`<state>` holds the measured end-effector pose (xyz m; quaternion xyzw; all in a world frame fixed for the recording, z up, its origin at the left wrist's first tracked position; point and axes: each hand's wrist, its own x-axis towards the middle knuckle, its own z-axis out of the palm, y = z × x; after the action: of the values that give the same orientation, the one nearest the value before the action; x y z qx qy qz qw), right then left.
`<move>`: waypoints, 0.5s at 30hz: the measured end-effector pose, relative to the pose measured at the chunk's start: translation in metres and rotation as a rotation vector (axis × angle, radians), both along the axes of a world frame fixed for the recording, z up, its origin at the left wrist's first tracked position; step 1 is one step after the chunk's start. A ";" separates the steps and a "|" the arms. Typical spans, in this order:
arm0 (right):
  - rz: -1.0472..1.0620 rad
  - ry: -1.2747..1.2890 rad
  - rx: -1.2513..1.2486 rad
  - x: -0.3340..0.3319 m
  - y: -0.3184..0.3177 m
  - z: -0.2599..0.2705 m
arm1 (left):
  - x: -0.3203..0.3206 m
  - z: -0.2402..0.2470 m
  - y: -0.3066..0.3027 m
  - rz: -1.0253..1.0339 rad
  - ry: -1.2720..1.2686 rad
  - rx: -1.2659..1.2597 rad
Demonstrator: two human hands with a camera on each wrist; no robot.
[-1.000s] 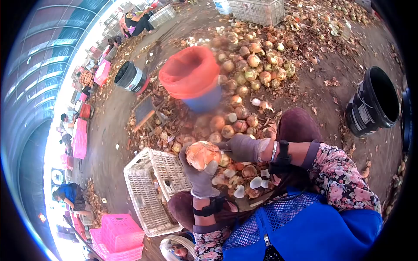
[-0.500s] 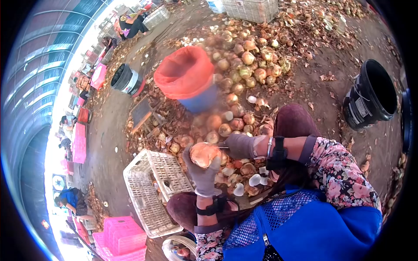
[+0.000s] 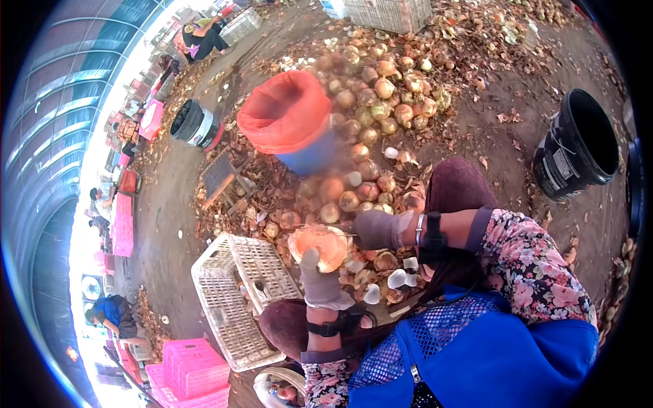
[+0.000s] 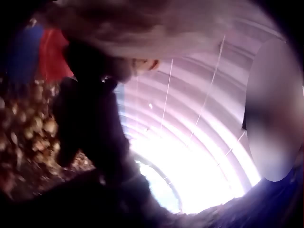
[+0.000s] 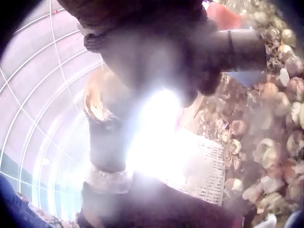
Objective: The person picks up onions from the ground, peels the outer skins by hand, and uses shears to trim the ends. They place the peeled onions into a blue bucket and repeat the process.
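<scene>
My gloved left hand (image 3: 321, 284) holds a large onion (image 3: 318, 246) with papery, partly peeled skin, its thumb lying over the near side. Just to the right, my gloved right hand (image 3: 382, 230) is curled round a knife, whose thin blade barely shows beside the onion. In the right wrist view, the fingers of my right hand (image 5: 156, 57) close round a pale cylindrical handle (image 5: 244, 50); the onion (image 5: 97, 97) rests on top of my left hand (image 5: 108, 145). The left wrist view is dark and blurred, with only a sliver of the onion (image 4: 146, 64) visible.
Loose onions (image 3: 384, 109) and dry skins cover the ground ahead. A blue bucket with a red mesh lining (image 3: 286, 112) stands among them. A white crate (image 3: 228, 306) lies at the left, a black bucket (image 3: 578, 146) at the right, pink crates (image 3: 194, 367) lower left.
My left hand has turned the onion, with the thumb now across its near side and more pale surface showing. My right hand and knife have drawn slightly away from it.
</scene>
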<state>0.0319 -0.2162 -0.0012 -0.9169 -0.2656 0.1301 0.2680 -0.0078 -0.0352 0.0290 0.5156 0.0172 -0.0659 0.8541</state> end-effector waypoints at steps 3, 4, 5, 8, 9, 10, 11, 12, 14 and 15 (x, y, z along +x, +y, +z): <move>0.007 -0.006 -0.055 0.005 -0.001 0.003 | 0.001 -0.004 0.003 -0.069 0.007 0.007; 0.005 -0.042 -0.067 0.005 -0.002 0.002 | 0.001 -0.006 0.004 -0.079 -0.002 0.034; -0.002 -0.093 -0.066 0.008 -0.003 -0.003 | 0.002 -0.007 0.003 -0.089 -0.014 0.060; -0.047 -0.275 -0.033 0.024 -0.003 -0.029 | 0.002 -0.013 0.006 -0.139 0.072 -0.161; -0.052 -0.278 -0.031 0.026 -0.006 -0.022 | 0.005 -0.017 0.008 -0.157 0.113 -0.263; -0.055 -0.283 -0.029 0.027 -0.010 -0.012 | 0.007 -0.018 0.010 -0.155 0.088 -0.257; -0.056 -0.291 -0.027 0.029 -0.010 -0.005 | 0.009 -0.020 0.012 -0.153 0.064 -0.252; -0.001 -0.310 0.131 0.031 -0.004 -0.016 | 0.009 -0.020 0.014 -0.128 0.053 -0.278; 0.115 -0.330 0.448 0.031 0.007 -0.047 | 0.005 0.002 0.004 -0.119 -0.001 -0.250; 0.077 0.008 0.479 0.025 0.001 -0.025 | 0.004 0.006 0.005 -0.174 -0.033 -0.204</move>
<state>0.0572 -0.2152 -0.0263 -0.8158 -0.3227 0.0770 0.4738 -0.0035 -0.0301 0.0349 0.4266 -0.0481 -0.1326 0.8934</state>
